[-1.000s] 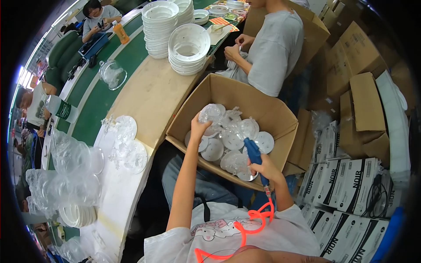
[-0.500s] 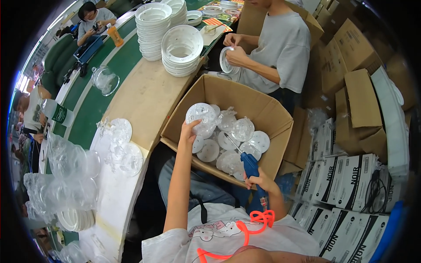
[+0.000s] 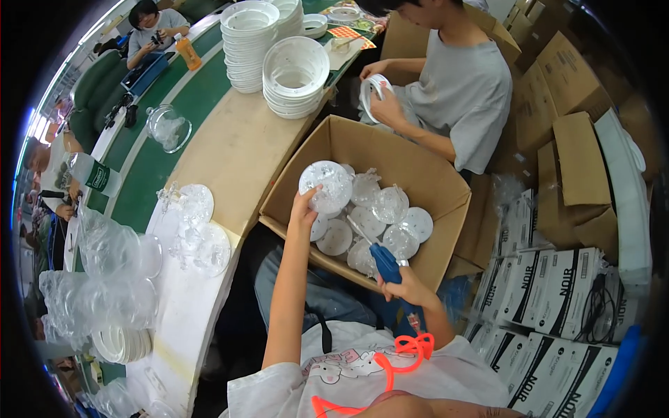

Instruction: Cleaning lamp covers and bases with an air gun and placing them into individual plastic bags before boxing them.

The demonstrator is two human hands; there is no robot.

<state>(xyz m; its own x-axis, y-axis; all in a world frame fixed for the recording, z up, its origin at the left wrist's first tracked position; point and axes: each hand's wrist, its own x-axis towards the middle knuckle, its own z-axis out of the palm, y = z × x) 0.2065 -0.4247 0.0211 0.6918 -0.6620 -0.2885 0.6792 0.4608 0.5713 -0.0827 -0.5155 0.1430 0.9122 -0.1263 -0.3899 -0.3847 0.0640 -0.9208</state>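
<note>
Left hand (image 3: 302, 212) lifts clear disc (image 3: 325, 186) over cardboard box (image 3: 446, 202); right hand (image 3: 408, 287) grips blue tool (image 3: 385, 262).

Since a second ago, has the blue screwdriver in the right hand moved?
Yes. The blue screwdriver in the right hand has drawn back toward the brown cardboard box's near wall.

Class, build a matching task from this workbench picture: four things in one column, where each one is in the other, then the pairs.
1. clear round cover
2. blue tool
3. stacks of white rings
4. orange bottle

A. in the right hand
B. on the green strip, far end
C. in the left hand, over the cardboard box
D. on the tan bench top beyond the box

Pairs: 1-C, 2-A, 3-D, 4-B
</note>
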